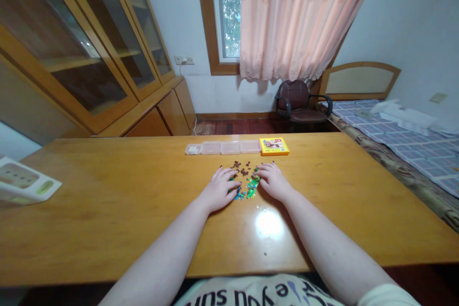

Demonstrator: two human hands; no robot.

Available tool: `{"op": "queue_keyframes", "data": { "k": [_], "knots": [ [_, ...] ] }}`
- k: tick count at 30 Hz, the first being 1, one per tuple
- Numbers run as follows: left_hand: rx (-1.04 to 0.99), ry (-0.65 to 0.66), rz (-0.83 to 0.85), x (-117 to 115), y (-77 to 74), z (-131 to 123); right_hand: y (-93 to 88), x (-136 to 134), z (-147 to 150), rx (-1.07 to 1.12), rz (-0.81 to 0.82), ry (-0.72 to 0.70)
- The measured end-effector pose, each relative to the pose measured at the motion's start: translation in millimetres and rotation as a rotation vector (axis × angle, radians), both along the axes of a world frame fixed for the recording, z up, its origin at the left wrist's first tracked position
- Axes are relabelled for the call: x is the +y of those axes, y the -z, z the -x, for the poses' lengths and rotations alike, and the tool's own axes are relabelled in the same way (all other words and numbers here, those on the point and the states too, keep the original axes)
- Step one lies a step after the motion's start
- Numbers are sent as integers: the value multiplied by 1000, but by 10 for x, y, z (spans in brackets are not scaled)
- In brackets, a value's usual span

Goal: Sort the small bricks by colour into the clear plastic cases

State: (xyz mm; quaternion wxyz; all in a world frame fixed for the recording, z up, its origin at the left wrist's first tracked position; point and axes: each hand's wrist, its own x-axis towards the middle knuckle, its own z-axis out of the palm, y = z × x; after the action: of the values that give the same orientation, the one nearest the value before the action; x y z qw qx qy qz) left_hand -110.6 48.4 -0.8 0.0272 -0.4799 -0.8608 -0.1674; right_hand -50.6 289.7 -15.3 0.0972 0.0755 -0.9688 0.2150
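Observation:
Small green, blue and yellow pieces (252, 185) lie in a loose pile on the wooden table, between my two hands. Just beyond them is a scatter of small brown pieces (245, 171). My left hand (220, 189) rests at the pile's left side, fingers spread and touching its edge near some blue pieces (239, 195). From the right, my right hand (274, 180) reaches over the green pieces with its fingers apart. Neither hand grips anything that I can see. Some pieces are partly hidden under the fingers.
Behind the pieces stands a row of clear plastic trays (231, 147), with a yellow box (274, 146) at its right end. A white object with an oval cutout (27, 181) sits at the table's left (125, 220). Past the table are a brown armchair (299, 103) and a bed (401, 129).

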Motion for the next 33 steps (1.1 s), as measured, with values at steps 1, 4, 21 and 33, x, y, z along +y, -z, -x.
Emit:
{"op": "queue_keyframes", "data": {
  "k": [1,4,21,33],
  "knots": [
    [4,20,-4,2,-2,-6,-8,-12,-10,-7,-2,-40],
    [18,67,-9,-2,-19,-15,-34,-52,-40,-33,-16,-123],
    [-5,45,59,99,112,-37,-81,-55,-48,-20,-65,-19],
    [-7,40,6,58,20,-9,-67,-24,-33,5,-18,-116]
  ]
}}
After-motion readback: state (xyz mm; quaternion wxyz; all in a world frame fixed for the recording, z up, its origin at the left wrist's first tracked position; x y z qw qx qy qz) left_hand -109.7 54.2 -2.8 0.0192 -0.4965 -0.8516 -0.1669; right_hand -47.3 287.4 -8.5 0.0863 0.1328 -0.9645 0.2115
